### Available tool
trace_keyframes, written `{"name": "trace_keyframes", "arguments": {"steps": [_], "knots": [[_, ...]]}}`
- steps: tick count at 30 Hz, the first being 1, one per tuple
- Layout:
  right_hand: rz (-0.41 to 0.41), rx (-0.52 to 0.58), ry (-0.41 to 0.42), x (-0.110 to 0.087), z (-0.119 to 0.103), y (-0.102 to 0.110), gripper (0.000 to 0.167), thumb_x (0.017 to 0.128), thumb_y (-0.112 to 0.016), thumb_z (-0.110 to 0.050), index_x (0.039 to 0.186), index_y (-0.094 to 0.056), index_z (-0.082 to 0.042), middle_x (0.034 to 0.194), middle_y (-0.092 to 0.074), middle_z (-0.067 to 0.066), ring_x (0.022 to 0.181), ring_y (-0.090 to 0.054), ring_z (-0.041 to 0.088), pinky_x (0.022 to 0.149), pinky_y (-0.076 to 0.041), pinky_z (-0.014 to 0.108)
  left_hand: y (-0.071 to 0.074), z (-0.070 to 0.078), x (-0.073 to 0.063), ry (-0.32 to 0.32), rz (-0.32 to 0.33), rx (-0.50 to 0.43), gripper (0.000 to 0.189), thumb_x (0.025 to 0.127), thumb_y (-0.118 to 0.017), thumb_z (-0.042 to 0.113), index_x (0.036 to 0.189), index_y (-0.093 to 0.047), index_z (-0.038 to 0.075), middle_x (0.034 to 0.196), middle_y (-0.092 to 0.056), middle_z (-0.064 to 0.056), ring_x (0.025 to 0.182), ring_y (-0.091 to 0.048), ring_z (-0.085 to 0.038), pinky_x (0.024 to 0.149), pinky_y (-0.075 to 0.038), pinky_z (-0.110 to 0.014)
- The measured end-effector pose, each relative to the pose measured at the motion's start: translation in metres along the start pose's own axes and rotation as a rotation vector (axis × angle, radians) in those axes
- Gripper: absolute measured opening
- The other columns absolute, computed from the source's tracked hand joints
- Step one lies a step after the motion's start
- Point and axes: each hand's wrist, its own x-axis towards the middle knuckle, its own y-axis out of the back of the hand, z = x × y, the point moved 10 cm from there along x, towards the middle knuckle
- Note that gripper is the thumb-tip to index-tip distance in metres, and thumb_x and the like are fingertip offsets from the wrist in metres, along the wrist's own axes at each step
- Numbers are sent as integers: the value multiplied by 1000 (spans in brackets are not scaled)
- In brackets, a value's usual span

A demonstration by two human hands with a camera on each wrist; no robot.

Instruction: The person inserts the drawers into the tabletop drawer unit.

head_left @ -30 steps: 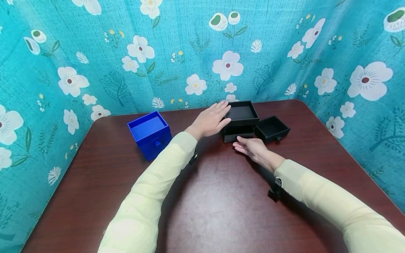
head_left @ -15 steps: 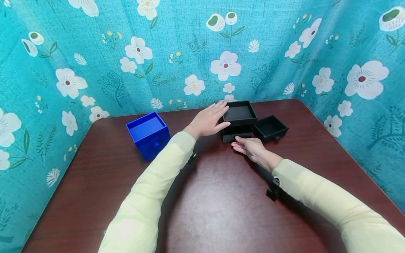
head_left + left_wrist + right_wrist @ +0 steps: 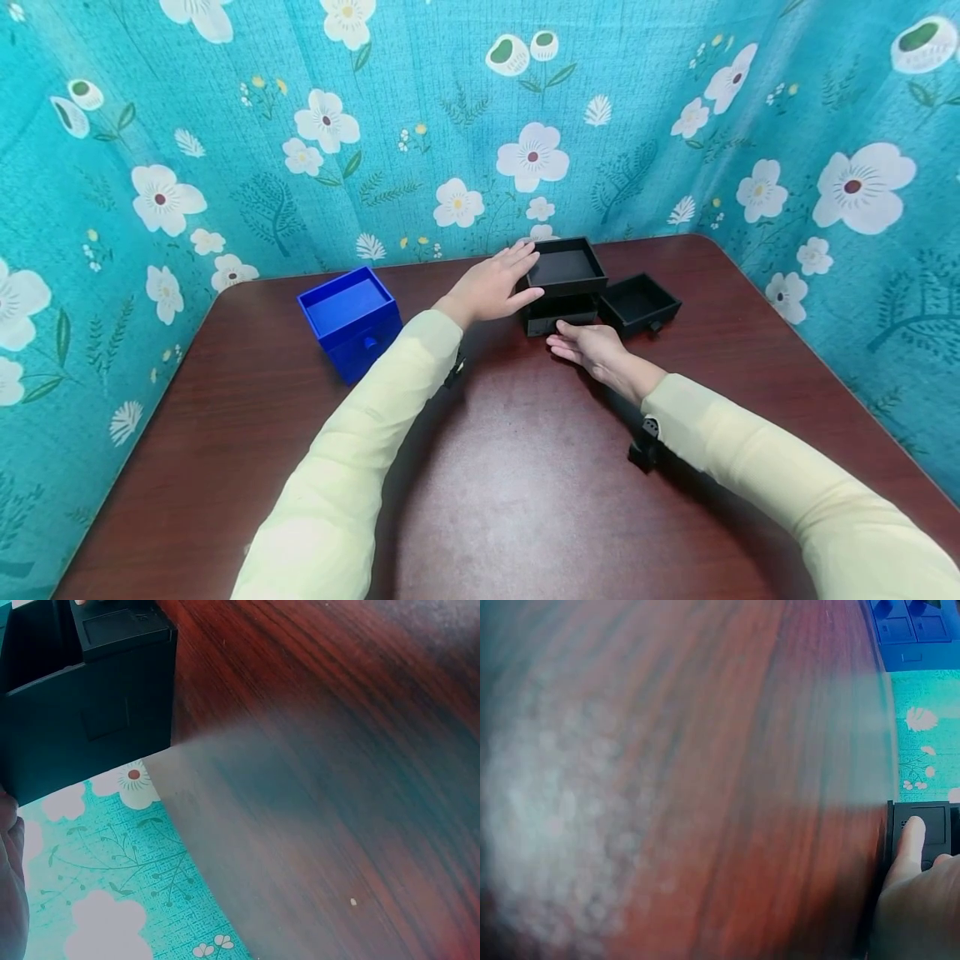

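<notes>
A small black cabinet with an open tray top stands at the table's back in the head view. Against its upper left side lies my left hand, fingers straight and thumb spread toward the front. The cabinet's left wall fills a corner of the left wrist view. Low at the cabinet's front, my right hand has its thumb on the front of the lower drawer, fingers stretched out just before it. That straight thumb also shows in the right wrist view. The upper slot is a dark gap.
Right of the cabinet sits a loose black drawer with a small knob. A blue drawer box with a tray top stands at the left. A floral turquoise curtain hangs behind the brown table.
The whole head view has shifted slightly. Both hands keep about the same places at the cabinet, and the lower drawer shows no clear movement.
</notes>
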Motion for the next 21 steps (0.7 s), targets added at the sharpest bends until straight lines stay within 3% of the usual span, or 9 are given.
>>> {"name": "trace_keyframes", "arguments": {"steps": [5, 13, 21], "knots": [[-40, -48, 2, -1, -1, -2, 40, 100, -54, -13, 134, -45, 7, 96, -70, 13, 85, -70, 14, 87, -52, 31, -1, -1, 0, 14, -10, -2, 71, 101, -39, 53, 154, -26, 8, 160, -18, -6, 147, -6, -15, 116, -4, -25], [-98, -180, -28, -6, -2, 0, 50, 101, -53, -22, 141, -41, 5, 134, -51, 27, 100, -67, 18, 91, -51, 33, -1, -2, 1, 12, 10, -21, 72, 100, -40, 54, 154, -26, 9, 160, -19, -6, 147, -12, -19, 116, -5, -25], [-190, -303, -44, -22, -6, 6, 59, 102, -52, -27, 147, -32, 6, 142, -43, 28, 106, -64, 17, 95, -48, 34, -1, -4, 0, 16, 43, -60, 71, 99, -43, 54, 153, -29, 10, 159, -23, -5, 147, -15, -20, 117, -7, -27]]}}
